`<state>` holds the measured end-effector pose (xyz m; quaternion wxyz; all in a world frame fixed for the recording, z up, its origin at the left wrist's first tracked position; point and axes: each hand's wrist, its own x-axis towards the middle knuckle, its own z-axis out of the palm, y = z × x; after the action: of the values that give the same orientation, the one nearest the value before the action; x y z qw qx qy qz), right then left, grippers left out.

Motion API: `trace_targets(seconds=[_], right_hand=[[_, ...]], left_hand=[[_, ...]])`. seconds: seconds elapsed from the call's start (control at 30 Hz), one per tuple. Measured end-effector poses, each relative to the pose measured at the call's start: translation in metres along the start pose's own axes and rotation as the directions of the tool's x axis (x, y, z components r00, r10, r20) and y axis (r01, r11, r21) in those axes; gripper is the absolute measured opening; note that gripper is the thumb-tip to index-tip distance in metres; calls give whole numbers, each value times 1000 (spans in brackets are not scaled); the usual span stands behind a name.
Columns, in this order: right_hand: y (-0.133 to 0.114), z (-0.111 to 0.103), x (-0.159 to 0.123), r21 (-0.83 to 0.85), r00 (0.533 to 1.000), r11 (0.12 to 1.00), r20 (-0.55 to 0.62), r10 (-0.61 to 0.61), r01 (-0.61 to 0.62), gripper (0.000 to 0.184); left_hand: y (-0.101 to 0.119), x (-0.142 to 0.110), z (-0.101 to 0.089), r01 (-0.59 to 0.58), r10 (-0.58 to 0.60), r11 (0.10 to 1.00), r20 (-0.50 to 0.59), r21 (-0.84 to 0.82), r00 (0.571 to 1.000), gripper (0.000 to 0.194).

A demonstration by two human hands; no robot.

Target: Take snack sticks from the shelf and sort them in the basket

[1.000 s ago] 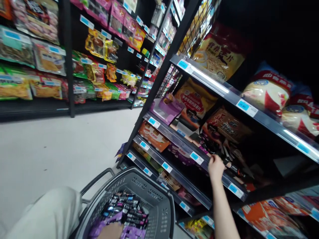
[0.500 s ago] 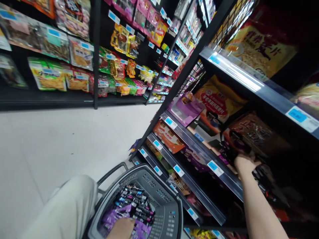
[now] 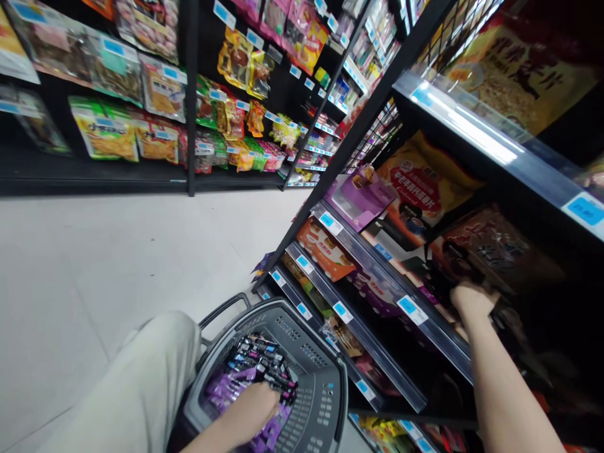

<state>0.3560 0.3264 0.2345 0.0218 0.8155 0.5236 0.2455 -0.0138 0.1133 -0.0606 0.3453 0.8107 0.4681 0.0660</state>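
In the head view, a grey plastic shopping basket (image 3: 337, 402) at the bottom holds many black stick sachets (image 3: 264, 358) and purple sachets (image 3: 226, 390). My left hand (image 3: 259, 399) is inside it, curled over the sachets with its fingertips hidden. My right hand (image 3: 472, 302) reaches into a dark shelf at the right, by an open carton with a cup printed on its flap (image 3: 448, 258). Its fingers are blurred and lost in shadow, so I cannot make out a grip. To the left of that carton stand a purple display box (image 3: 361, 198) and a brown display box (image 3: 401, 217).
Lower shelves hold an orange box (image 3: 325, 248) and a purple box (image 3: 375, 292). A clear-fronted shelf edge (image 3: 472, 132) juts out above my right hand. Across the pale floor (image 3: 141, 251) stands a rack of snack bags (image 3: 111, 132). My knee (image 3: 160, 352) is beside the basket.
My right hand has gone from the shelf's front edge deeper among the cartons. My left hand has moved right and up over the black sachets. The view has turned right.
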Motion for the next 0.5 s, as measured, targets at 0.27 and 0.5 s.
trace_targets(seconds=[0.27, 0.5], right_hand=[[24, -84, -38, -112, 984, 989, -164, 73, -93, 35], [0, -1, -233, 817, 952, 559, 268, -146, -144, 34]], left_hand=[[-3, 5, 6, -27, 12, 989, -112, -142, 994, 19], [3, 9, -10, 145, -18, 225, 144, -964, 989, 54]])
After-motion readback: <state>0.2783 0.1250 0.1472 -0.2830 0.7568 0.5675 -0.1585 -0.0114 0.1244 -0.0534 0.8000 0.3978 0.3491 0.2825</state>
